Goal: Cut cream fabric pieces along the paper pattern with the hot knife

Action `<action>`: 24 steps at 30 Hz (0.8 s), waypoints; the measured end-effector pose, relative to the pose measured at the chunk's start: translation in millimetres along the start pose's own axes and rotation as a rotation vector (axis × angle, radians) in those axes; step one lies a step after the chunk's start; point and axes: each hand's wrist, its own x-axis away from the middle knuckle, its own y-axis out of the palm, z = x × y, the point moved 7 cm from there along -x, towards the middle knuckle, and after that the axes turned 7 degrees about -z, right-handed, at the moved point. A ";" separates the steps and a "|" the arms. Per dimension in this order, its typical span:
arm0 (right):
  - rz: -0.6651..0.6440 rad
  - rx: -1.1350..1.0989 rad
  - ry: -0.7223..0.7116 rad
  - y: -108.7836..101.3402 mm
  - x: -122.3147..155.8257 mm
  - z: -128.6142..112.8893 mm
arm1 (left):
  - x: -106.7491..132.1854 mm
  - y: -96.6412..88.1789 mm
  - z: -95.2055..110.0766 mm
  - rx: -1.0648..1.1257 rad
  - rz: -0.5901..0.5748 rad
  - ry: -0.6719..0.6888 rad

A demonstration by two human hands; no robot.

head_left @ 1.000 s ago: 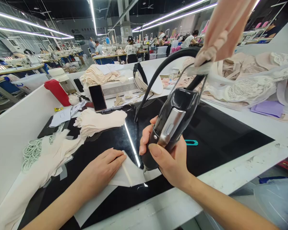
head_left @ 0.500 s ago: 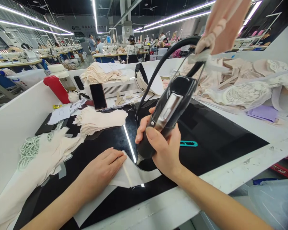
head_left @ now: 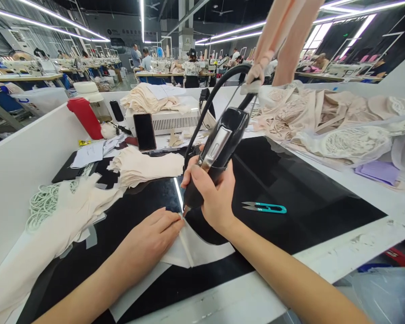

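A pale fabric piece (head_left: 202,252) with a seam down it lies on the black glossy tabletop (head_left: 276,180). My left hand (head_left: 151,238) rests on it palm down, fingers stretched flat, fingertips at its upper corner. Wrapped round a black corded hand tool (head_left: 219,139) with a metal lever is my right hand (head_left: 216,193). The tool leans, and its pointed tip meets the fabric corner right beside my left fingertips; whether it presses in, I cannot tell. Turquoise thread snips (head_left: 265,207) lie to the right of my right hand.
Stacked beige fabric pieces (head_left: 148,166) lie behind my left hand. A phone (head_left: 145,131) leans near a red container (head_left: 84,118). Green cord (head_left: 43,204) and more fabric (head_left: 54,243) are at left, bra parts (head_left: 344,135) at right. The tool's cable (head_left: 205,108) arches overhead.
My right hand has brought the tool left and down, so its tip is now at the fabric corner by my left fingertips. The snips show fully now.
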 end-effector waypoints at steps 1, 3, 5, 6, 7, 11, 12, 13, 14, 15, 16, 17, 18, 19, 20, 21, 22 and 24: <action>-0.002 0.000 -0.001 -0.2 0.4 -0.1 | 0.0 0.4 0.2 0.006 0.000 0.002; -0.006 -0.003 -0.004 -0.2 1.0 -0.6 | 0.1 1.6 0.0 0.015 -0.003 -0.001; -0.007 -0.004 -0.005 0.0 1.3 -1.2 | 0.1 2.9 -0.1 0.021 -0.015 -0.005; -0.005 -0.002 -0.007 0.1 1.3 -1.5 | 0.1 3.2 0.1 0.021 -0.018 -0.003; -0.003 0.000 -0.010 0.2 1.3 -1.8 | 0.1 3.4 0.2 0.021 -0.022 -0.003; -0.001 -0.018 -0.029 0.5 1.9 -3.1 | 0.3 2.9 0.6 0.010 -0.022 0.003; 0.000 -0.021 -0.030 0.3 2.2 -3.3 | 0.4 3.3 0.7 0.007 -0.025 0.004; 0.002 -0.020 -0.028 0.2 2.6 -3.4 | 0.6 4.0 0.6 0.006 -0.031 0.005; 0.003 -0.016 -0.025 0.1 2.9 -3.5 | 0.7 4.7 0.6 0.006 -0.035 0.007; 0.003 -0.011 -0.021 0.0 3.1 -3.6 | 0.9 5.4 0.5 0.007 -0.039 0.007; 0.003 -0.007 -0.019 -0.1 3.4 -3.8 | 1.1 6.0 0.3 0.007 -0.042 0.006; 0.004 -0.005 -0.020 -0.3 3.5 -4.0 | 1.3 6.3 0.2 0.005 -0.042 0.005; 0.005 -0.005 -0.020 -0.4 3.6 -4.2 | 1.5 6.4 0.3 0.003 -0.040 0.007; 0.005 -0.002 -0.020 -0.4 3.7 -4.1 | 1.6 6.5 0.3 0.002 -0.040 0.007; 0.006 0.001 -0.021 -0.5 3.7 -4.0 | 1.7 6.5 0.3 0.002 -0.041 0.006; 0.006 0.004 -0.020 -0.4 3.7 -3.4 | 1.7 6.5 0.2 0.004 -0.041 0.005; 0.005 0.005 -0.019 -0.3 3.6 -2.7 | 1.7 6.3 0.1 0.005 -0.040 0.003; 0.011 0.002 -0.027 -0.5 3.2 -1.5 | 1.7 5.8 0.2 -0.001 -0.030 0.001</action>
